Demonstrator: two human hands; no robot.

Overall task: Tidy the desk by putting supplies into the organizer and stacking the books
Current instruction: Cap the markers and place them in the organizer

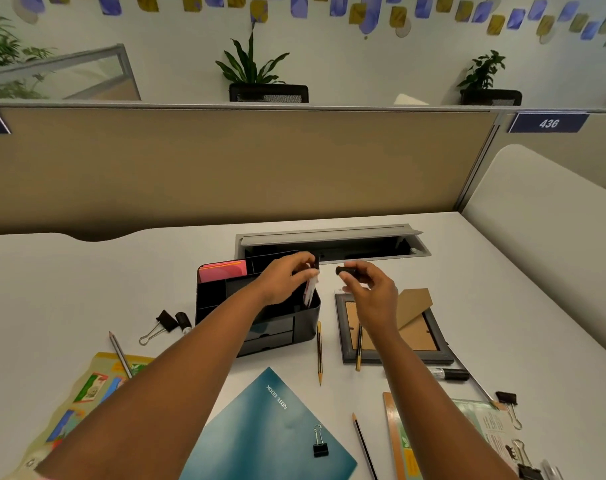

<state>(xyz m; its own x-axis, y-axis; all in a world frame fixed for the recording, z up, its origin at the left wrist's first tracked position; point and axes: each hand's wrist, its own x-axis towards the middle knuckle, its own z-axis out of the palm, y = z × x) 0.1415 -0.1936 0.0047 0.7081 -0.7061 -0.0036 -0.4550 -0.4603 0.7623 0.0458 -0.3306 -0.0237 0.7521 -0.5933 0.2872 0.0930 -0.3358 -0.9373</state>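
At the frame's centre my left hand pinches a white marker standing in the black organizer, while my right hand grips its black cap just beside. I should line the cap up squarely before pressing (the tip looks bare), then release the marker into its compartment.

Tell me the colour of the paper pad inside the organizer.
Pink, seen in the head view: the paper pad in the black desk organizer.
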